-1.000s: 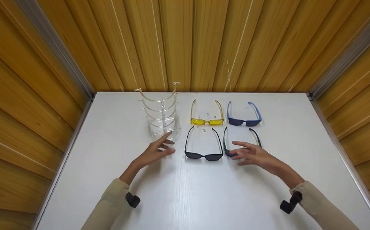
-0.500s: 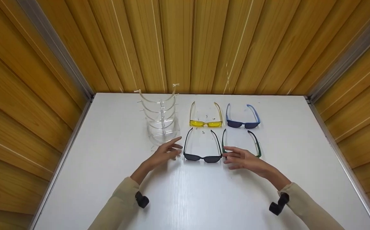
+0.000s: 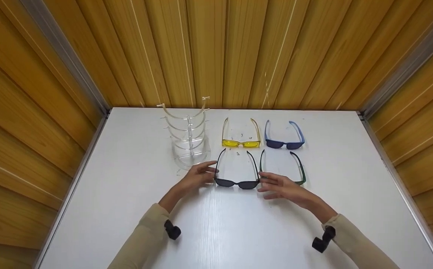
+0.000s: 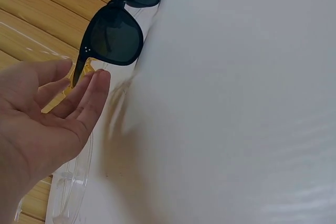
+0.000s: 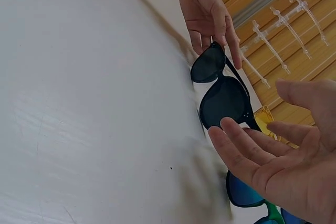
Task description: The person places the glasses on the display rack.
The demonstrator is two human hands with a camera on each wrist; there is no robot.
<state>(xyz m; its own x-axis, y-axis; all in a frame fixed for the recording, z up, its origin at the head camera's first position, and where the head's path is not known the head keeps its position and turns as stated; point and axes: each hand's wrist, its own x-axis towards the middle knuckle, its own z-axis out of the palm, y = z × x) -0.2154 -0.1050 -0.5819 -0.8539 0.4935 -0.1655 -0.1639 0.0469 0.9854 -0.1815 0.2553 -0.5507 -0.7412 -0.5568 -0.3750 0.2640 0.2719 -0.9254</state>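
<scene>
Both hands are in new places against a second ago: the left hand [image 3: 194,178] has come across from the base of the clear display stand [image 3: 191,144] to the near left corner of the black sunglasses [image 3: 247,185], and the right hand [image 3: 283,188] has moved inward to their right corner. Those sunglasses lie on the white bench [image 3: 216,231] between the two hands, lenses towards the person and arms unfolded, pointing away. Thumb and fingers of the left hand stand apart about the hinge end (whether skin meets frame, I cannot tell). On the right hand the fingers are extended and parted, their tips overlapping the frame's corner in the right wrist view; contact there is likewise unclear. Behind the right hand, partly hidden by it, sit the green-framed sunglasses [image 5: 244,191]. Farther back are the yellow glasses [image 3: 251,144], beyond the black pair, and the blue sunglasses [image 3: 294,145] just to their right. Wood-patterned panels [image 3: 209,56] rise beyond the bench.
</scene>
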